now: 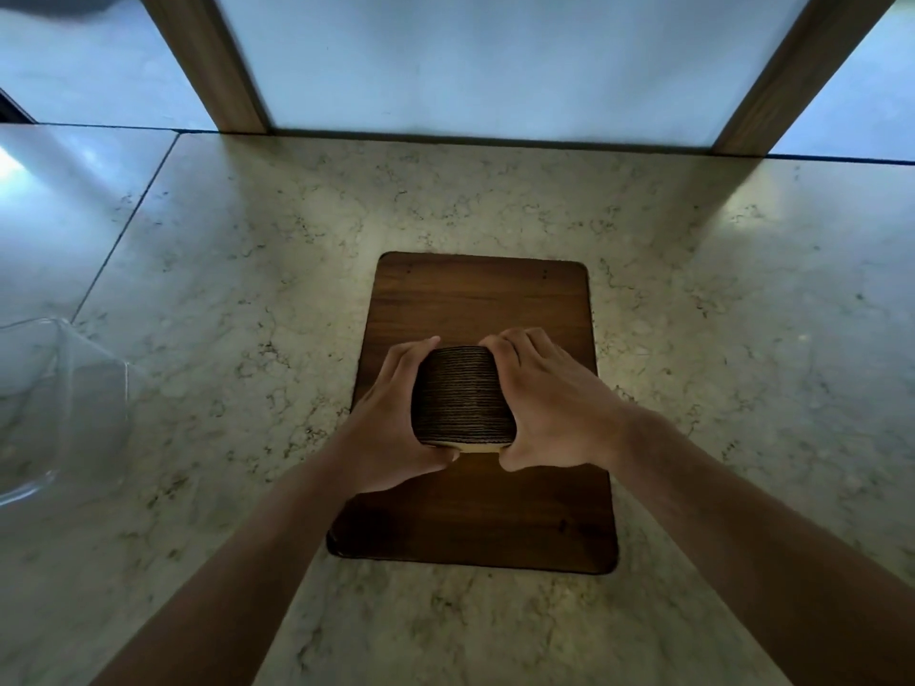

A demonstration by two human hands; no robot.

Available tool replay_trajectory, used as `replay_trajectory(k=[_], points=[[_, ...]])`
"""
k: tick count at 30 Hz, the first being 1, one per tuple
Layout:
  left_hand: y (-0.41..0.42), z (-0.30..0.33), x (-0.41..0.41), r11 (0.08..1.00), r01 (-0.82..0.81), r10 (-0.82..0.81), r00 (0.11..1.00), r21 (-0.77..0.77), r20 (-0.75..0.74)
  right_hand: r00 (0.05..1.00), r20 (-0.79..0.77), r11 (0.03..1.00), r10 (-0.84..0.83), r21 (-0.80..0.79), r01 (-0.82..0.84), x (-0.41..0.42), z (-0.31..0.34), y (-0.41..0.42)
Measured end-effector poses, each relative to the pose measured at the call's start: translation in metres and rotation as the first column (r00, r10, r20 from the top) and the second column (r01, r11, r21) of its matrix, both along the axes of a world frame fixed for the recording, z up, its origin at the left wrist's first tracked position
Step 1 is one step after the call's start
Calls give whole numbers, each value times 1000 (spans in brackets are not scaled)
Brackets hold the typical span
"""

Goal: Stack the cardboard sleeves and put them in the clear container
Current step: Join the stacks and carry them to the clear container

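Unlabelled stack of cardboard sleeves (463,394) between left hand (391,418) and right hand (549,398)

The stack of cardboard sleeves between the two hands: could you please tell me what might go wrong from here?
1. The stack of cardboard sleeves is only pressed from its sides by the left hand and right hand; lifted off the wooden board, middle sleeves could slip out.
2. The clear container sits far left, partly out of view, so the carry is long and its rim may catch the stack.
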State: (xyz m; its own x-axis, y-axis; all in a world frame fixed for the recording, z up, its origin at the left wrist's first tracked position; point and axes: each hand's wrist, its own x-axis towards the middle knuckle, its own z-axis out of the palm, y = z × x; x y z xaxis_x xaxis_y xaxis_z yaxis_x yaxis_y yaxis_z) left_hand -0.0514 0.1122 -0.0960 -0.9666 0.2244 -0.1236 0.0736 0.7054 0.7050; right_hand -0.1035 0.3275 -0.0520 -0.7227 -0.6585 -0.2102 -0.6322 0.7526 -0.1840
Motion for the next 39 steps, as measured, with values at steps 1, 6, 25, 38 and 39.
replay_trajectory(k=[1,6,25,38,39], points=[[0,1,0,1000,-10,10,1000,-1,-9,999,-29,999,20,37,-19,0,1,-3],[2,4,-2,1000,-13,13,1000,-12,-19,996,-50,991,73,112,-67,-5,4,-24],[-77,85,32,985,-170,169,982,-7,-82,895,413,933,-166,-229,279,0,58,-89],[-345,127,124,762,-555,611,787,334,-86,382,915,615,131,-377,692,74,96,-361],[-363,122,131,742,-576,632,771,342,-73,327,931,593,163,-357,721,79,94,-376]])
